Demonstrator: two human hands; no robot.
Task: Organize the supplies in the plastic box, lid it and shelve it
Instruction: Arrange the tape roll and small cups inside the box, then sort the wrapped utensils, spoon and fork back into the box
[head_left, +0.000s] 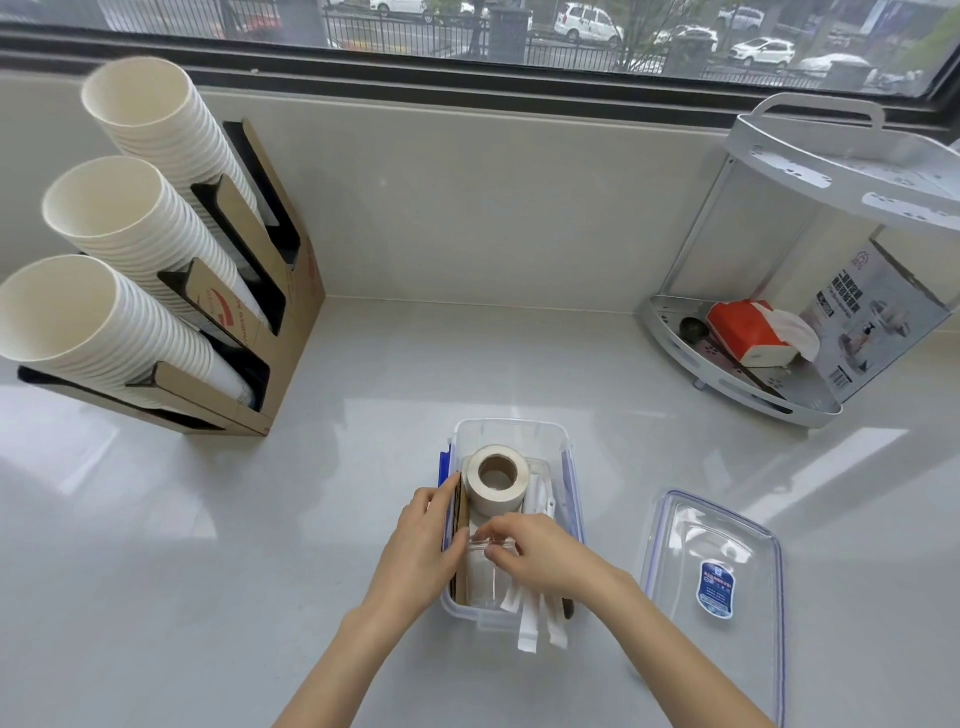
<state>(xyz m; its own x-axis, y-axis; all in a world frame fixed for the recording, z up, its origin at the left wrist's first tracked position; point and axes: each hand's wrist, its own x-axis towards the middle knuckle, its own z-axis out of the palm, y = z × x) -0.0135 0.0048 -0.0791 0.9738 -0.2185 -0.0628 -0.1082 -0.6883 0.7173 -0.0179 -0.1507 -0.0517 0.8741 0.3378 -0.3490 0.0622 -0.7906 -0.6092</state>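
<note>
A clear plastic box (511, 431) with blue clips sits on the counter in front of me. A white roll of tape or labels (497, 477) stands in its far half. Brown cardboard sleeves (460, 512) stand on edge along the box's left wall, and my left hand (423, 551) presses against them. My right hand (540, 553) is inside the box, fingers pinched on a stack of clear plastic lids or cups (491, 569). White wrapped sticks (530, 623) hang over the box's near edge. The box's clear lid (719, 571) lies flat to the right.
A cardboard dispenser (270, 332) with three stacks of white paper cups stands at the back left. A white corner shelf (748, 374) at the back right holds a red tissue pack and a printed box. A window sill runs behind.
</note>
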